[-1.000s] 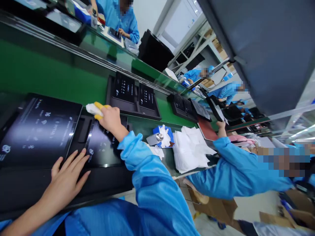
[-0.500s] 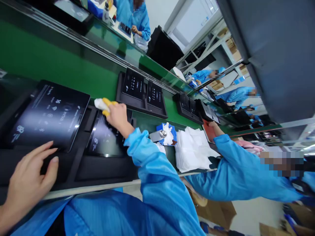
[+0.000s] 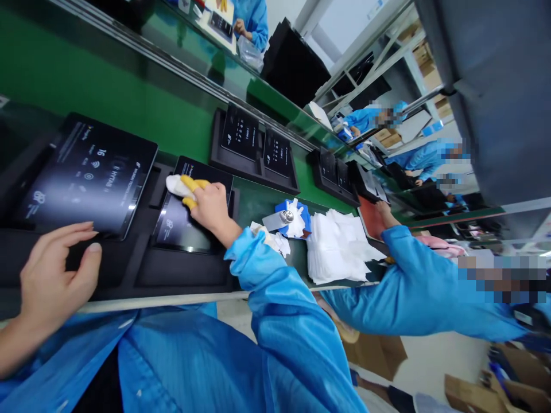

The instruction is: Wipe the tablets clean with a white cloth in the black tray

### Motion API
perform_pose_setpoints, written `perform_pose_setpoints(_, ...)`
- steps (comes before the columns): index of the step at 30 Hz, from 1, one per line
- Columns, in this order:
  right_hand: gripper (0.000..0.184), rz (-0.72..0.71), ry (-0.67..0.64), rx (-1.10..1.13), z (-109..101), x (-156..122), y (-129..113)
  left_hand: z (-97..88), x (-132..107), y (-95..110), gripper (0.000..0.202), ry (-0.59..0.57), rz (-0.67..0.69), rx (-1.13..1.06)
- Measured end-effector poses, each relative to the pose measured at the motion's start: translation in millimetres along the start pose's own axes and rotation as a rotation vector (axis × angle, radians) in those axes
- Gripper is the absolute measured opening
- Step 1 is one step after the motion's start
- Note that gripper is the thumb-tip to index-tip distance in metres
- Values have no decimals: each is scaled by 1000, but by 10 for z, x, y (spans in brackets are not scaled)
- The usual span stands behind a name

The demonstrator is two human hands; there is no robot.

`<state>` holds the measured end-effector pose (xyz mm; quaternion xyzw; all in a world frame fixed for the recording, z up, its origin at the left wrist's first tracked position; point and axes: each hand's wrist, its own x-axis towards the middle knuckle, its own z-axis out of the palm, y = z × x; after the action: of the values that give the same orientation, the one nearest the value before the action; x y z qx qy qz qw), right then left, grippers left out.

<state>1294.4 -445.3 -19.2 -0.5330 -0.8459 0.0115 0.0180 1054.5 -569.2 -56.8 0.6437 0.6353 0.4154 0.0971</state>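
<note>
Green conveyor belt runs across the view w/ black trays riding on it. Nearest black tray sits at the counter edge and carries two glossy units: large tablet on the left, small tablet in the right pocket. Second tray w/ two more screens lies further up the belt, apart from ours.

R hand: grip closed on a white wipe cloth, yellow finger cots on the fingertips, cloth pressed on the top-left part of the small tablet's glass. L hand: grip open, nothing held, fingers curled on the tray rim just below the large tablet, bracing it.

Judgement, for a clean wipe:
- keep the L hand down on the tray so it doesn't slide
- keep the cloth flat under the cots, bare skin off the glass
- straight overlapping strokes edge to edge, light pressure; corners look easiest to miss
- check against the glare band on the screen for streaks

Stack of white wipes lies to the right on the counter, near a blue holder w/ a metal cap. Co-worker's blue sleeve reaches in beside the stack, well apart from our hands.
</note>
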Motion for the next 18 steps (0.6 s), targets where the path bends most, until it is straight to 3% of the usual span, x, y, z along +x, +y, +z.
perform_pose_setpoints(5, 22, -405, -152, 76, 136, -756, -279, 32, 22, 1, 35, 55, -5, -18)
perform_pose_setpoints(7, 28, -371, -98, 97, 86, -767, -228, 48, 31, -2, 38, 71, 7, -29)
perform_pose_setpoints(10, 35, -76, 53, 69, -37, -396, 8, 50, 46, 4, 40, 58, 22, -34)
perform_pose_setpoints(13, 32, 94, 57, 22, -24, -150, 130, 37, 58, 12, 41, 30, 21, -21)
perform_pose_setpoints(15, 33, 38, 28, 32, 81, -284, 48, 35, 60, 8, 41, 24, 16, -11)
perform_pose_setpoints(18, 34, -204, -44, 98, 228, -735, -169, 48, 46, -35, 41, 17, -2, -5)
